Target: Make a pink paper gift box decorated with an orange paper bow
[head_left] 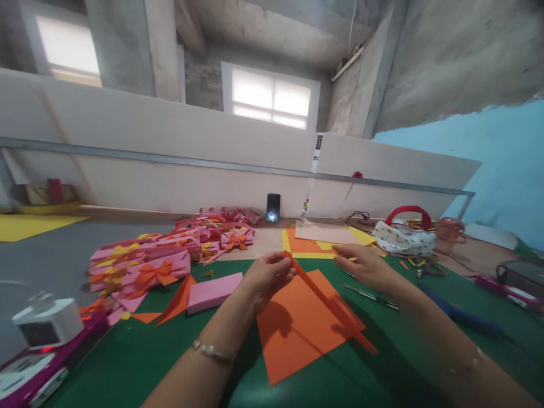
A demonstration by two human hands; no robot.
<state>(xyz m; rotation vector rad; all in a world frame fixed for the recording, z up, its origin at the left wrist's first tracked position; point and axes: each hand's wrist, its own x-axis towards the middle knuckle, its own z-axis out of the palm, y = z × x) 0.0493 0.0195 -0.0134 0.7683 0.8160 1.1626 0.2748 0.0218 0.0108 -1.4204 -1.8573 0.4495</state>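
Observation:
My left hand [267, 277] pinches the upper end of a long orange paper strip [329, 303]. The strip slants down to the right above an orange paper sheet [297, 328] lying on the green mat [140, 351]. My right hand [365, 263] hovers just right of the strip's top end, fingers spread, holding nothing. A thin metal tool [369, 296] lies on the mat under my right forearm.
A pink paper block [215, 292] and orange scraps lie left of the sheet. A heap of pink envelopes with orange bows [170, 249] fills the left. Orange and yellow sheets [306, 245], a patterned bag [403, 235], a phone [273, 207] and a white device [46, 323] stand around.

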